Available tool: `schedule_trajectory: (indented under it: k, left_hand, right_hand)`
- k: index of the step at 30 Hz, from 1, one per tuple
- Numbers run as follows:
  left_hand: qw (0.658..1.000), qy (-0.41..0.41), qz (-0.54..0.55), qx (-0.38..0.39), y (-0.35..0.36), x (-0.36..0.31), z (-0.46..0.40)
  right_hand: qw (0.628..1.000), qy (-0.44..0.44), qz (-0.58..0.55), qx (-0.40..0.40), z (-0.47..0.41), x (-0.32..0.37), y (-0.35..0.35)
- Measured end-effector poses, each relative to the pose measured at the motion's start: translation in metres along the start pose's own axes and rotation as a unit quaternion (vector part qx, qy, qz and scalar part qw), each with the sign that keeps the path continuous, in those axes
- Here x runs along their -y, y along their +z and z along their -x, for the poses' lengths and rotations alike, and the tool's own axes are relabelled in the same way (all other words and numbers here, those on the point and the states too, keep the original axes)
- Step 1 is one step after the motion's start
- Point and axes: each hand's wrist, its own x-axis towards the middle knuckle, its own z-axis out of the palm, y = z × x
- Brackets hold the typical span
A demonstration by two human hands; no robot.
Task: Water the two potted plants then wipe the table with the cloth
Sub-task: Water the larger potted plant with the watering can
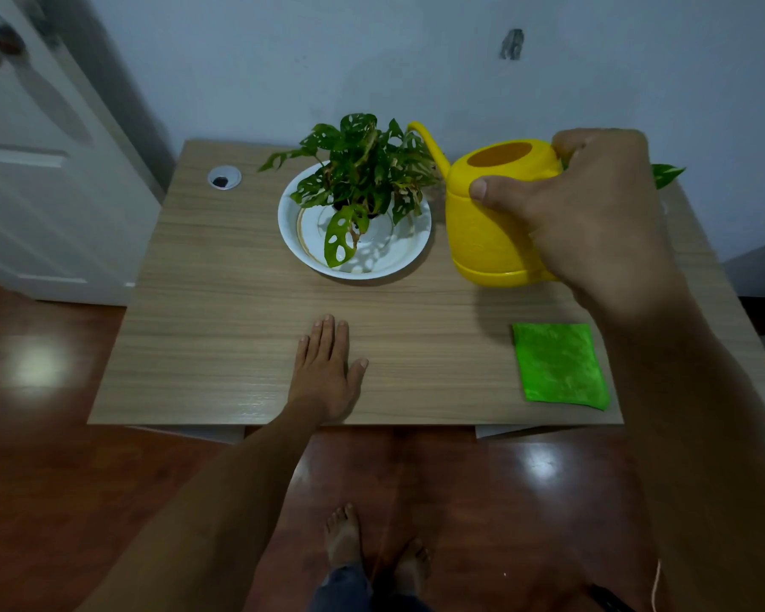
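The right hand (592, 214) grips the yellow watering can (491, 223) from behind and above: its fingers are curled over the top rear of the can, where the handle is hidden beneath them, and the thumb (493, 192) presses flat against the can's upper side. Whether the can's base touches the wooden table (221, 276) or hangs just above it cannot be told. The can stands upright, its open mouth facing up, and its thin curved spout (429, 145) rises to the left, with the tip among the upper leaves of the potted plant (363, 170).

That plant, with holed green leaves, sits in a white dish (292, 231) near the back middle of the table, just beside the can on its left. One long leaf droops down into the dish. A second plant shows only as a leaf tip (665, 174) poking out past the right hand, at the back right of the table.

The left hand (327, 368) lies palm down on the table near the front edge, fingers straight and close together, thumb spread out to the side, holding nothing.

The green cloth (559, 366) lies folded flat at the front right of the table, partly under the right forearm in view, well apart from the left hand
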Motion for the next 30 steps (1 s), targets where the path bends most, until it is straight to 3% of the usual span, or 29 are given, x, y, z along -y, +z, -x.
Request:
schedule_trajectory:
  k: [10, 21, 30]
  left_hand:
    - [1.000, 0.003, -0.006, -0.009, 0.002, 0.002, -0.001]
    - [1.000, 0.003, -0.010, -0.008, 0.004, 0.003, -0.002]
    - [1.000, 0.001, -0.009, -0.010, 0.003, 0.002, -0.001]
  right_hand:
    - [0.998, -0.009, -0.066, 0.001, 0.007, 0.012, 0.009]
    - [0.997, 0.018, -0.041, 0.066, 0.017, 0.010, 0.000]
    - [0.999, 0.029, -0.008, 0.026, 0.013, 0.000, -0.012]
